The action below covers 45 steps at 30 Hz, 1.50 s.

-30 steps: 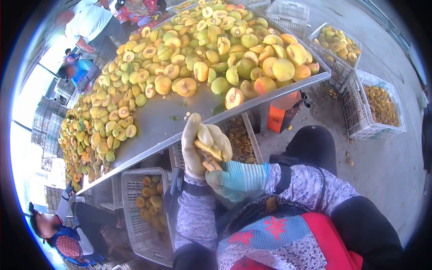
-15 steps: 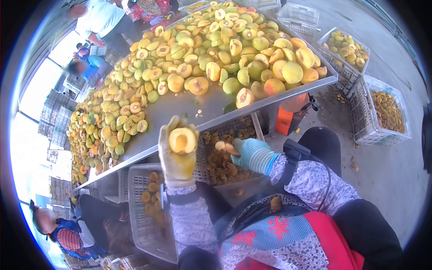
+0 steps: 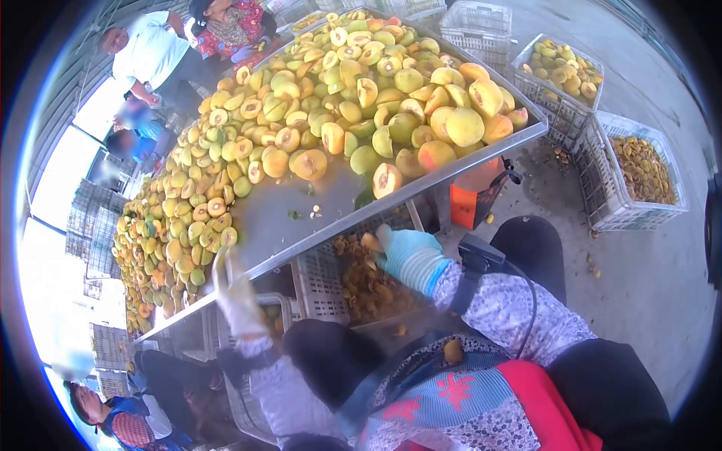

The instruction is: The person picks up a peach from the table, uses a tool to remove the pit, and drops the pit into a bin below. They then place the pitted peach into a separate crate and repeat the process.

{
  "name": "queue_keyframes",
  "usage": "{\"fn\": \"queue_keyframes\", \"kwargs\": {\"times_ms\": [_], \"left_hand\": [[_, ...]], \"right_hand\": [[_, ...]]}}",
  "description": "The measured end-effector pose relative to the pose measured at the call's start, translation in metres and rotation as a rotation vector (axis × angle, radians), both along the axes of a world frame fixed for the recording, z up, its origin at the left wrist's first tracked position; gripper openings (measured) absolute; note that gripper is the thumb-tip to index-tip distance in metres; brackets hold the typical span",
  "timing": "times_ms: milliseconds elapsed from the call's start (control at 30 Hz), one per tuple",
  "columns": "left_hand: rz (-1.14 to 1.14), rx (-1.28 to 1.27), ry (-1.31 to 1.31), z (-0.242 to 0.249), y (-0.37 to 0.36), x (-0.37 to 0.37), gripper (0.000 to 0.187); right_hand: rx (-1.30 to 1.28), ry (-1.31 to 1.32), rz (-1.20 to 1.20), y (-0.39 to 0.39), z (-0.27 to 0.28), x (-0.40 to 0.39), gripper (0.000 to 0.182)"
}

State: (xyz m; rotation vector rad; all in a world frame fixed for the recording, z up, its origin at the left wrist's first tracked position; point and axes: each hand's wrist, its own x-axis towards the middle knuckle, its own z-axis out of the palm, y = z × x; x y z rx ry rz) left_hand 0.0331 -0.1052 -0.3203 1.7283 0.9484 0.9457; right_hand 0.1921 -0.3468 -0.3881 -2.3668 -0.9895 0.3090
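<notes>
The right hand (image 3: 406, 252) holds a pit over the crate (image 3: 323, 282) under the counter (image 3: 301, 218); the left hand (image 3: 237, 293) is blurred beside it.

Yellow-green peach halves (image 3: 316, 113) on grey desk (image 3: 278, 218); L glove (image 3: 237, 297) cream, R glove (image 3: 410, 255) teal, sleeves (image 3: 504, 308) floral.

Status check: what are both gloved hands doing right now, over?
Left hand blurred, grip unclear. Right hand over grey plastic crate of brown peach pits. Steel table edge close above.
</notes>
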Motion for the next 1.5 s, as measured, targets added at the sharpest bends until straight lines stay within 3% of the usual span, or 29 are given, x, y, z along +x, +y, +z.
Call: {"fn": "queue_keyframes", "kwargs": {"times_ms": [133, 200, 267, 333, 367, 467, 500, 533, 600, 667, 733, 767, 1000, 1033, 1067, 1133, 1267, 1333, 1500], "left_hand": [[-0.379, -0.288, 0.057, 0.017, -0.033, 0.116, 0.044], [-0.519, -0.229, 0.252, 0.005, -0.041, 0.172, 0.047], [-0.651, 0.115, 0.369, -0.006, -0.060, 0.205, 0.057], [-0.701, 0.489, 0.472, -0.051, -0.050, 0.242, 0.054], [-0.626, 0.729, 0.594, -0.044, -0.065, 0.243, 0.051], [-0.584, 0.930, 0.656, -0.052, -0.065, 0.247, 0.052], [-0.667, 0.660, 0.667, -0.037, -0.065, 0.244, 0.055], [-0.618, 0.624, 0.560, -0.028, -0.069, 0.233, 0.050], [-0.670, -0.076, 0.309, 0.009, -0.083, 0.203, 0.042], [-0.645, -0.430, -0.123, -0.013, -0.039, 0.192, 0.033], [-0.676, -0.634, -0.310, 0.002, -0.041, 0.156, 0.040], [-0.707, -0.634, -0.348, 0.006, -0.046, 0.140, 0.043], [-0.654, -0.625, -0.521, 0.002, -0.084, 0.089, 0.051], [-0.685, -0.445, -0.452, -0.001, -0.088, 0.085, 0.054], [-0.684, -0.447, -0.453, 0.002, -0.093, 0.083, 0.054], [-0.707, -0.721, -0.705, 0.011, -0.103, 0.080, 0.042], [-0.620, -0.726, -0.701, 0.002, -0.102, 0.083, 0.033], [-0.442, -0.802, -0.763, -0.001, -0.101, 0.087, 0.030], [-0.500, -0.756, -0.793, -0.001, -0.104, 0.084, 0.037]], "right_hand": [[0.066, -0.005, 0.029, -0.009, 0.003, -0.006, 0.025], [0.043, 0.020, 0.031, -0.011, 0.007, -0.008, 0.025], [0.080, 0.045, 0.100, -0.013, 0.007, -0.009, 0.026], [0.056, 0.078, 0.119, -0.016, 0.013, -0.008, 0.027], [0.034, 0.110, 0.132, -0.018, 0.017, -0.008, 0.028], [-0.024, 0.205, 0.160, -0.021, 0.018, -0.006, 0.035], [0.002, 0.191, 0.166, -0.024, 0.021, -0.005, 0.033], [0.030, 0.177, 0.171, -0.026, 0.023, -0.005, 0.032], [0.085, 0.162, 0.143, -0.029, 0.026, -0.002, 0.030], [0.142, 0.146, 0.127, -0.028, 0.029, 0.001, 0.029], [0.376, 0.126, 0.091, -0.020, 0.025, 0.001, 0.030], [0.554, 0.139, 0.066, -0.013, 0.018, -0.001, 0.031], [0.625, 0.249, 0.024, 0.009, 0.037, -0.015, 0.032], [0.622, 0.249, 0.025, 0.011, 0.035, -0.016, 0.032], [0.625, 0.273, 0.035, 0.014, 0.032, -0.017, 0.033], [0.627, 0.301, 0.045, 0.018, 0.030, -0.020, 0.034], [0.471, 0.260, 0.050, 0.018, 0.032, -0.023, 0.034], [0.439, 0.242, 0.053, 0.019, 0.032, -0.024, 0.033], [0.464, 0.220, 0.039, 0.020, 0.030, -0.030, 0.030]]}}
